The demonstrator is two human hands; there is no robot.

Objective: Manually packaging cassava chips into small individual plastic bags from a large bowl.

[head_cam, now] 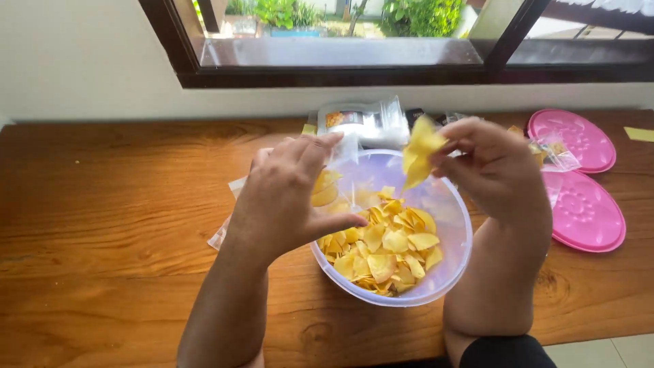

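Both forearms rise from the bottom edge over a wooden table (102, 225), the biggest thing in view. On it stands a clear plastic bowl (455, 235) half full of yellow chips (392, 249). Two pink lids (584, 211) lie to the right, well apart from the bowl. Above the bowl, the left hand (283, 201) pinches open a clear plastic bag (340, 180) holding a few chips. Just beside it, the right hand (494, 167) has its fingertips clamped on a small bunch of chips (419, 153).
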